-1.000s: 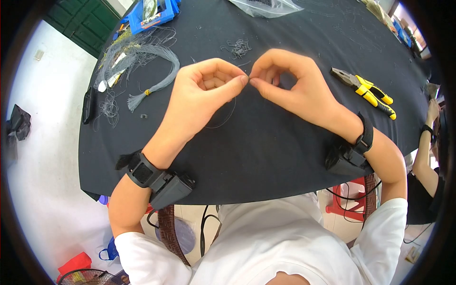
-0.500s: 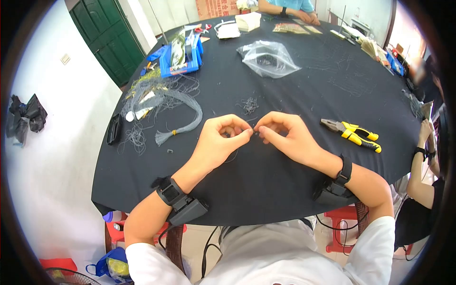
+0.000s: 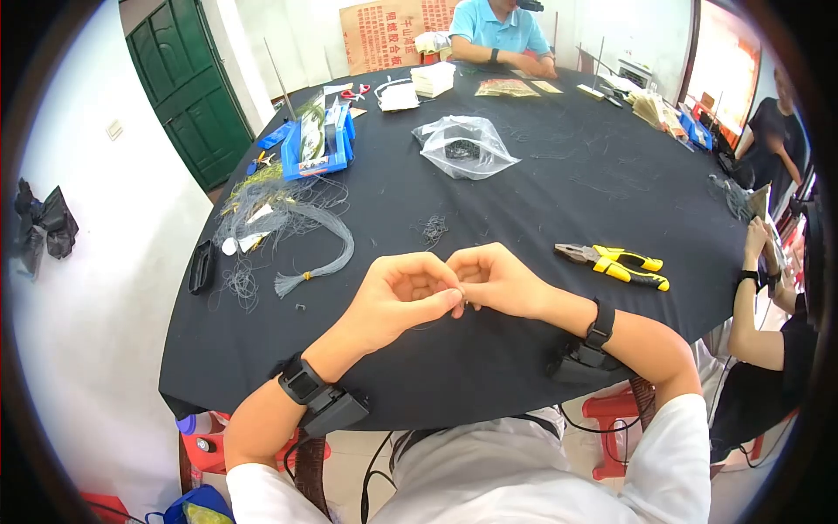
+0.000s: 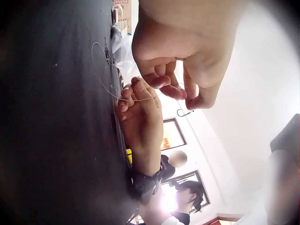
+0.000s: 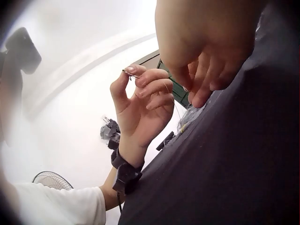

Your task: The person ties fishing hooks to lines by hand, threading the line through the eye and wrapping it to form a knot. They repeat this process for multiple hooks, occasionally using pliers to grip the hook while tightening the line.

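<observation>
My left hand (image 3: 403, 293) pinches a small dark fishing hook (image 4: 184, 115) between thumb and index finger; the hook's bend sticks out past the fingertips in the left wrist view. A thin clear fishing line (image 4: 93, 58) runs from there across to my right hand (image 3: 497, 284) and hangs in a loose loop. The right thumb and index finger pinch this line close beside the left fingertips, and the two hands overlap in the head view. In the right wrist view, the left hand's fingers stand upright around the hook.
Yellow-black pliers (image 3: 615, 265) lie to the right on the black cloth (image 3: 489, 375). A tied bundle of grey line (image 3: 336, 253) and tangled strands lie left, near a blue bin (image 3: 319, 163). Ahead are a small tangle (image 3: 434, 230) and a clear plastic bag (image 3: 493, 153). People sit around the table.
The head view has tilted up, showing more of the far table. My fingertips, slightly apart half a second ago, have come together, the right hand closing in on the left.
</observation>
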The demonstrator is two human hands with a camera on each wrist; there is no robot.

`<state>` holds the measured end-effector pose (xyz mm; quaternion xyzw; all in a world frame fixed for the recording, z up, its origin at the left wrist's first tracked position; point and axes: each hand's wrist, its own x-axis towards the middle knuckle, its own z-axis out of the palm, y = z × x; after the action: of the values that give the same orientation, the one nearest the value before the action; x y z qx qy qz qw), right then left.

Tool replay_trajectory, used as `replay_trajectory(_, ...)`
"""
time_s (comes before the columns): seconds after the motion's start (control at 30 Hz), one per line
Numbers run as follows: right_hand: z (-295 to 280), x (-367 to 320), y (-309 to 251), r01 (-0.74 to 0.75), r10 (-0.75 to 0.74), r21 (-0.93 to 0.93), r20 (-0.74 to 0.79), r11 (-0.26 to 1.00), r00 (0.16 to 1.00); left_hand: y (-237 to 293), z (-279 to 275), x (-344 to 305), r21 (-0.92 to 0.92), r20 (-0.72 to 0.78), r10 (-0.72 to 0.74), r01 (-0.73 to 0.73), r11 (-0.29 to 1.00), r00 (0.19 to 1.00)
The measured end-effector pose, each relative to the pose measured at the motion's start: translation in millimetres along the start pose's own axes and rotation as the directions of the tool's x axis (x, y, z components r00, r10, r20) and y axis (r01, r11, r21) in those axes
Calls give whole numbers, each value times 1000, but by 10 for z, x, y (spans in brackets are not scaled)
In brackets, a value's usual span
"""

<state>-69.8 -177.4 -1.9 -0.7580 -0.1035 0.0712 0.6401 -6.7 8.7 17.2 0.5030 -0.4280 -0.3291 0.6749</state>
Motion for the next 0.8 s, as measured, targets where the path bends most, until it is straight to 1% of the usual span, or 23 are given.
replay_trajectory(0.07,-21,13,1,4,-5,-15,-65,1000,998,-6,-10,-3,-10,-9,1,-2,1000,1000)
replay_trajectory(0.17,-24,10,-7,109,-110,-15,-25,994,994,-64,-36,6,-27,19,18,-17,999,1000)
replay_trajectory(0.2,8,-6,-32,81,-83,38,45,996,996,-84,-42,7,-36,35,27,-26,999,999)
replay_trajectory(0.27,106,-62,-125,13,-40,139,188,990,981,-23,-6,-3,-83,61,-21,26,996,998)
replay_trajectory(0.3,124,-72,-156,-41,10,115,262,993,965,19,16,-13,-106,75,-45,53,993,996)
replay_trajectory(0.4,107,-54,-67,-136,15,344,332,929,943,82,85,-25,-60,124,-43,51,997,991)
replay_trajectory(0.53,-6,-18,3,-242,124,463,270,853,955,75,55,-26,46,76,47,-51,998,996)
replay_trajectory(0.57,-11,-41,-41,-241,112,516,269,822,957,56,28,-18,59,27,49,-51,997,998)
replay_trajectory(0.63,-14,-37,-100,-247,104,534,284,808,953,6,-39,2,87,-73,53,-46,995,996)
replay_trajectory(0.67,-12,-28,-113,-251,100,543,293,801,951,5,-55,11,65,-104,66,-59,996,992)
replay_trajectory(0.7,-7,-19,-77,-226,104,480,266,848,958,8,-68,20,44,-134,78,-72,996,988)
replay_trajectory(0.73,-12,-27,-92,-199,88,466,249,862,964,10,-81,27,24,-164,88,-85,996,983)
replay_trajectory(0.8,-41,-59,-131,-143,54,435,212,889,976,3,-112,30,45,-235,86,-78,996,968)
